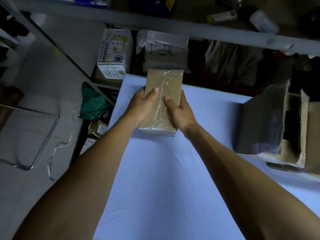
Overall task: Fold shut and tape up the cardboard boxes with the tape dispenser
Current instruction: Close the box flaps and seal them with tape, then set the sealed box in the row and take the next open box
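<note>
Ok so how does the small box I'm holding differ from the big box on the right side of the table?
The small box is folded shut, with clear tape along its top seam; the big box stands open, flaps up. The small box is narrow and held by the left hand and right hand; the big box is far bulkier and untouched. Both are brown cardboard on the blue table.

Both forearms bare to frame edge, no sleeves; left hand (142, 104) and right hand (180, 110) ungloved, nails short.

Pale blue table (164, 179) fills the lower middle. Taped cardboard box (170, 84) sits at its top edge, and an open torn box (270, 122) at right.
</note>
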Demonstrator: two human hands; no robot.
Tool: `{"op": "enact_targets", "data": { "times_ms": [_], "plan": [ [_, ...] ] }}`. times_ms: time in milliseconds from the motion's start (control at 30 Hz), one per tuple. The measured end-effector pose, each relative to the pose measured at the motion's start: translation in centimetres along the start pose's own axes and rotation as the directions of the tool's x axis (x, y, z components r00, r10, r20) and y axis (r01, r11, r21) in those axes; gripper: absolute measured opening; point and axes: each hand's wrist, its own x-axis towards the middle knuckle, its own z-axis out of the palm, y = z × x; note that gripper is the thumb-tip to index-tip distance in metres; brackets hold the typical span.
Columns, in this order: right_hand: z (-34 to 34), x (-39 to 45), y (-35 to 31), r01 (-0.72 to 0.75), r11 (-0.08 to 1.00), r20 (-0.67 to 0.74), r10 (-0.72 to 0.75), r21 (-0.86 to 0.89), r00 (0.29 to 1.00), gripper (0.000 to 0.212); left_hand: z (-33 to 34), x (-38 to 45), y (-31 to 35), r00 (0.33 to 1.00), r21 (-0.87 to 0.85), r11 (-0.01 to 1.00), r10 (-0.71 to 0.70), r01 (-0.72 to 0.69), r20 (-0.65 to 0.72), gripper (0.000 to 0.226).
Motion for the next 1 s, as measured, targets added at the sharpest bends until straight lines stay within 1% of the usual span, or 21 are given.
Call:
{"op": "enact_targets", "data": {
  "times_ms": [67,133,200,267,300,333,367,400,467,500,533,567,633,667,700,733,833,867,933,967,1000],
  "plan": [
    [0.0,-0.1,-0.1,-0.010,1.000,-0.007,0.010,-0.005,1.000,0.046,0.1,0.1,-0.1,1.000,0.000,1.000,0.005,-0.005,-0.006,0.038],
    [0.0,-0.4,-0.5,-0.019,0.999,-0.010,0.018,-0.035,1.000,0.057,0.1,-0.1,0.1,0.999,0.017,1.000,0.002,-0.002,-0.037,0.039],
    [-0.3,-1.3,-1.5,-0.023,0.995,-0.023,0.021,-0.102,1.000,0.069,0.1,-0.6,0.8,0.997,0.116,0.993,0.023,-0.015,-0.072,0.038],
    [-1.5,-2.6,-2.5,0.010,0.973,-0.053,-0.022,-0.229,0.998,0.067,-0.1,-1.1,1.8,0.995,0.214,0.977,0.041,-0.022,-0.087,0.061],
    [-2.3,-3.5,-2.9,0.044,0.947,-0.074,-0.071,-0.320,0.995,0.068,-0.4,-1.4,2.3,0.992,0.281,0.959,0.071,-0.040,-0.102,0.072],
    [-3.3,-4.6,-3.0,0.078,0.899,-0.091,-0.129,-0.430,0.988,0.071,-0.5,-1.8,2.9,0.986,0.365,0.928,0.127,-0.079,-0.110,0.076],
    [-4.6,-5.7,-2.9,0.108,0.833,-0.097,-0.189,-0.542,0.977,0.073,-0.6,-2.3,3.6,0.975,0.464,0.876,0.200,-0.132,-0.100,0.075],
    [-5.9,-6.8,-2.6,0.128,0.759,-0.095,-0.243,-0.639,0.965,0.072,-0.5,-2.9,4.2,0.958,0.561,0.804,0.281,-0.199,-0.062,0.073],
    [-8.7,-9.3,-2.0,0.129,0.622,-0.087,-0.304,-0.772,0.949,0.068,0.8,-4.5,5.5,0.902,0.715,0.594,0.414,-0.370,0.123,0.072],
    [-10.1,-10.6,-1.8,0.131,0.564,-0.086,-0.342,-0.816,0.936,0.065,1.9,-5.5,6.2,0.864,0.758,0.474,0.447,-0.448,0.232,0.075],
    [-11.5,-11.7,-1.6,0.143,0.510,-0.087,-0.400,-0.848,0.912,0.062,3.4,-6.4,6.6,0.827,0.780,0.361,0.456,-0.511,0.330,0.076],
    [-12.9,-12.9,-1.3,0.151,0.462,-0.089,-0.458,-0.874,0.884,0.059,5.0,-7.5,7.1,0.794,0.783,0.271,0.446,-0.561,0.414,0.074],
    [-15.8,-14.9,-0.7,0.139,0.384,-0.092,-0.525,-0.913,0.846,0.056,8.6,-9.8,7.7,0.723,0.746,0.164,0.446,-0.645,0.527,0.067],
    [-17.3,-15.8,-0.4,0.128,0.352,-0.087,-0.535,-0.927,0.840,0.056,10.6,-10.9,7.9,0.695,0.724,0.140,0.450,-0.675,0.561,0.066],
    [-18.9,-16.8,-0.2,0.115,0.329,-0.086,-0.537,-0.937,0.839,0.056,12.5,-12.1,8.1,0.679,0.702,0.143,0.445,-0.698,0.584,0.066],
    [-20.4,-17.6,0.2,0.104,0.314,-0.086,-0.537,-0.944,0.839,0.055,14.4,-13.0,8.2,0.674,0.679,0.173,0.432,-0.714,0.599,0.066],
    [-24.2,-20.0,2.0,0.066,0.287,-0.094,-0.511,-0.955,0.855,0.057,19.9,-15.4,8.5,0.696,0.637,0.290,0.383,-0.715,0.607,0.070],
    [-25.2,-20.5,2.8,0.056,0.289,-0.096,-0.486,-0.956,0.869,0.057,21.4,-16.3,8.5,0.717,0.633,0.338,0.357,-0.697,0.599,0.070],
    [-26.7,-21.3,4.3,0.061,0.302,-0.086,-0.450,-0.951,0.889,0.052,23.9,-18.1,8.5,0.782,0.627,0.475,0.289,-0.618,0.552,0.067],
    [-27.3,-21.6,4.8,0.074,0.309,-0.077,-0.449,-0.948,0.890,0.051,24.8,-18.7,8.4,0.811,0.626,0.525,0.275,-0.577,0.517,0.065],
    [-27.7,-21.9,5.2,0.091,0.314,-0.067,-0.458,-0.945,0.886,0.051,25.4,-19.3,8.3,0.833,0.633,0.548,0.281,-0.547,0.476,0.065]
  ]
}}
